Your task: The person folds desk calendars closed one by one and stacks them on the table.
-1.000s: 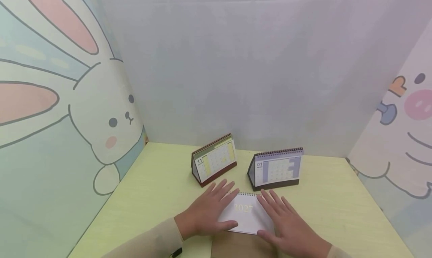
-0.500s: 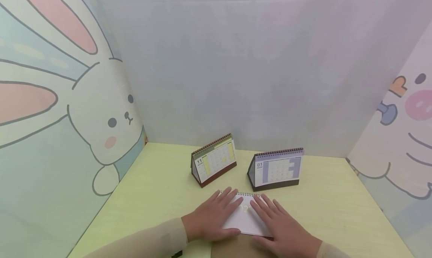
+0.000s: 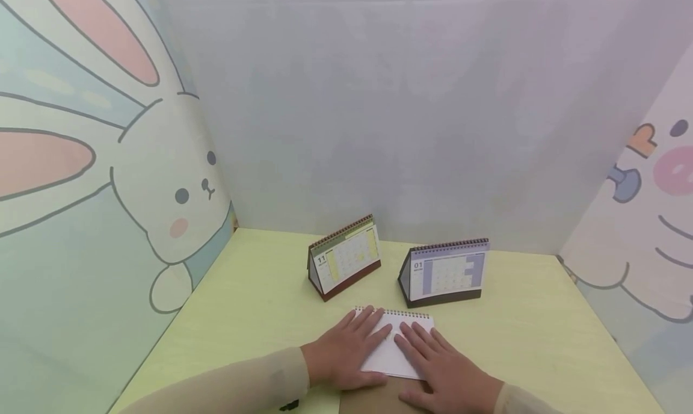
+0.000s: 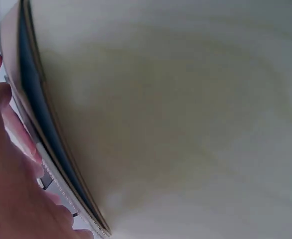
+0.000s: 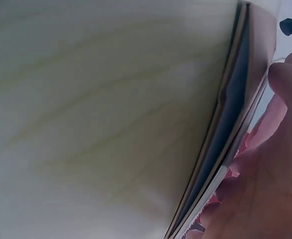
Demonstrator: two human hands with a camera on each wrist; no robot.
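Observation:
A desk calendar with a white cover (image 3: 397, 363) and a spiral binding along its far edge lies nearly flat, its brown board (image 3: 368, 400) reaching toward the person. My left hand (image 3: 346, 352) rests on the left part of the cover, fingers spread. On the right part, my right hand (image 3: 449, 369) lies likewise, thumb over the brown board. The hands cover most of the gold print. From the left wrist, the layered side edge of the calendar (image 4: 56, 127) shows a narrow gap between boards beside the hand. A similar gap appears in the right wrist view.
Behind the hands stand two tented desk calendars: one with a yellow-green page (image 3: 346, 257) and dark red base, one with a purple page (image 3: 446, 272) and dark base. A pale yellow table (image 3: 260, 299) lies below, with a grey back wall (image 3: 357, 119) and cartoon side walls.
Both hands have come down onto the white calendar and moved slightly inward, covering more of its gold print. The two standing calendars have stayed in place.

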